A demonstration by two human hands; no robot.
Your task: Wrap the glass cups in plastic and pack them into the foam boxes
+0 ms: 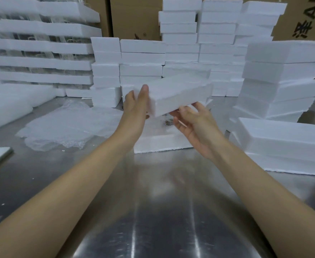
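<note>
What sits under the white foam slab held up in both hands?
A white foam box base rests on the steel table, with crinkled clear plastic showing inside. The slab, left hand and right hand cover most of its interior; no cup is discernible.

Plain white foam box (175, 94) between left grip (134, 104) and right grip (194, 120); white foam stacks (218, 34) beyond them; silver-grey table (153, 202) beneath, streaked with pale glare; clear plastic sheets (65, 125) left of left grip; brown cartons (134, 15), black lettering
</note>
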